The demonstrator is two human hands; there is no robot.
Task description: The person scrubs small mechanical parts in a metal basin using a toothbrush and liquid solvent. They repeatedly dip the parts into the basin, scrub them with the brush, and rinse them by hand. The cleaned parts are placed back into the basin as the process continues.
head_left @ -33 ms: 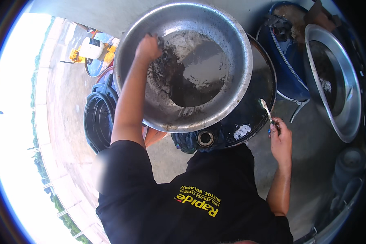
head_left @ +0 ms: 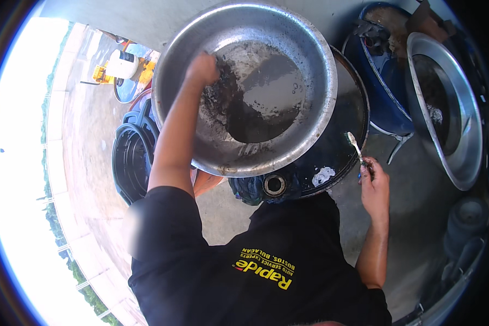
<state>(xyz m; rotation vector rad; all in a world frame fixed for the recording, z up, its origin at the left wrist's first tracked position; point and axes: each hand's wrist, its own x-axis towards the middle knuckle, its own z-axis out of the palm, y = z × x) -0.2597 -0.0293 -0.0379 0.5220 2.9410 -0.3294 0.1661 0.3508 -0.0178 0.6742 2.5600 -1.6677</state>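
A wide metal basin [head_left: 315, 125] holds a shallow pool of dark, dirty liquid, with dark sludge along its left side. My left hand [head_left: 202, 69] is inside it at the upper left, closed, its fingertips down by the sludge. What those fingers hold, if anything, is hidden. Off to the right of the basin, my right hand [head_left: 375, 182] grips a toothbrush [head_left: 355, 145] with its pale bristle end pointing up and away from me. Under the basin stands a dark drum [head_left: 331, 157], and a white smear of paste [head_left: 324, 175] lies on its top near my body.
A round metal ring-shaped part [head_left: 274, 185] rests on dark cloth [head_left: 247, 189] at the drum's near edge. To the right are a blue drum [head_left: 386, 87] and a second, tilted metal basin [head_left: 470, 152]. A black tub [head_left: 130, 163] sits at the left, with a white bucket [head_left: 121, 64] beyond.
My left hand has shifted slightly right and nearer to me inside the basin. My right hand and the toothbrush stay in place.
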